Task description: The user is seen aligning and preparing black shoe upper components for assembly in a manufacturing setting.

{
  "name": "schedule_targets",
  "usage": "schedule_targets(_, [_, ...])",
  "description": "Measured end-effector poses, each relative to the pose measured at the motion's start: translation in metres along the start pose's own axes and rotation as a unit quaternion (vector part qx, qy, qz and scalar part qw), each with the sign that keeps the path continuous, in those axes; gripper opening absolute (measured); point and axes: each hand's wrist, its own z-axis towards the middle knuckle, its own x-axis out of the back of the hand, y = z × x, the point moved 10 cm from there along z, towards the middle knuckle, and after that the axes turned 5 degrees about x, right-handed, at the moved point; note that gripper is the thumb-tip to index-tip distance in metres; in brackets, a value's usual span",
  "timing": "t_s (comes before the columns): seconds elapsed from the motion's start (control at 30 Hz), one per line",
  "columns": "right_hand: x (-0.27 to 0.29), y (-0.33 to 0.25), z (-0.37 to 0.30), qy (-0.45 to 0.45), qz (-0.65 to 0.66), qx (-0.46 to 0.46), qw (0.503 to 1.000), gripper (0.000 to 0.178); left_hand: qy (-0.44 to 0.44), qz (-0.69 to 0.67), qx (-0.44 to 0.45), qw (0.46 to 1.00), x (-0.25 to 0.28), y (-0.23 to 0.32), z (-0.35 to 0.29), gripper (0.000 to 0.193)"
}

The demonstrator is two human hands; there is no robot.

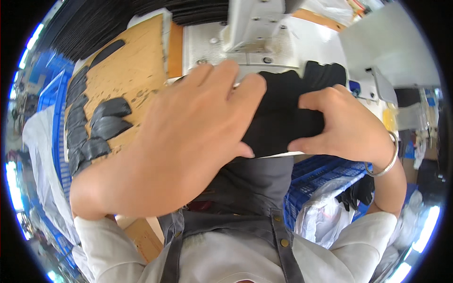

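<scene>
A piece of black fabric (pixel 278 113) is spread over the front of the white sewing machine bed, its far edge wavy. My left hand (pixel 198 108) lies across its left part, fingers curled over and the thumb at the near edge; the fingertips are hidden. On the right side, my right hand (pixel 347 122) grips the cloth, with thumb and forefinger bent round in a C shape. Another black fold (pixel 325 73) shows just beyond the right hand. Behind the fabric stands the white head of the sewing machine (pixel 252 28); the needle area is partly covered by my left hand.
A tan board (pixel 137 52) on the left carries several dark, shiny cut pieces (pixel 113 113). Below the table's right side, a blue crate (pixel 302 181) holds a white plastic bag (pixel 325 212) and black pieces. A metal bracket (pixel 382 85) rises at the right.
</scene>
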Motion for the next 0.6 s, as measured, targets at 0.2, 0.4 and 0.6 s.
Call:
schedule_targets(0.2, [0.007, 0.001, -0.008, 0.035, -0.044, 0.063, 0.996, 0.044, 0.067, 0.02, -0.263, 0.962, -0.025, 0.052, 0.001, 0.096])
schedule_targets(0.4, [0.002, 0.052, -0.041, 0.006, 0.231, -0.111, 0.967, 0.036, 0.044, 0.067, -0.28, 0.957, -0.039, 0.054, 0.005, 0.092])
schedule_targets(0.6, [0.01, 0.047, -0.039, 0.038, 0.156, -0.053, 0.986, 0.026, 0.021, 0.116, -0.309, 0.944, -0.043, 0.058, 0.002, 0.085])
